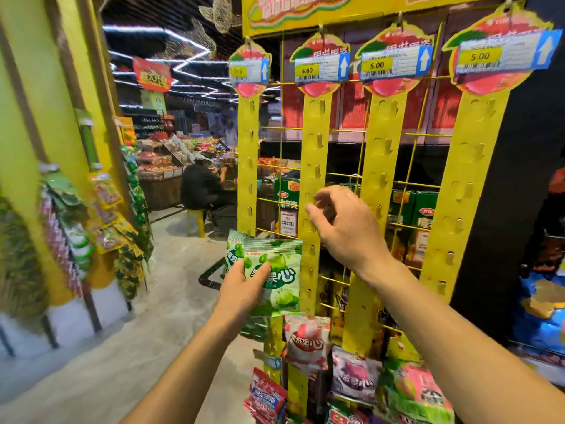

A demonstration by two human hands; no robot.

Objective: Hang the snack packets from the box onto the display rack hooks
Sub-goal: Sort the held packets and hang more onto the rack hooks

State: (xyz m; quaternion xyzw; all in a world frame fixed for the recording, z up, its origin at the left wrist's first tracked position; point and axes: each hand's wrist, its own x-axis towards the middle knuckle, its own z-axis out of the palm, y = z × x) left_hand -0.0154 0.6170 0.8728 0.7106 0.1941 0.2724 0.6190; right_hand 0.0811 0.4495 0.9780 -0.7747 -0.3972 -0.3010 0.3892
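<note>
My left hand (244,289) grips a small stack of green snack packets (275,273) low in front of the display rack (315,166), thumb across the front packet. My right hand (342,228) is raised in front of the second yellow hook strip (315,139), fingers loosely curled and holding nothing. Most hooks on the yellow strips above my hands are bare. A pink-and-white packet (307,341) hangs lower on the rack, just under the green ones. The box is not in view.
Several pink, red and green packets (357,377) hang at the rack's foot. Price tags reading 5.00 (321,68) top the strips. A filled snack rack (91,234) stands at left. A seated person in black (201,185) is across the grey floor.
</note>
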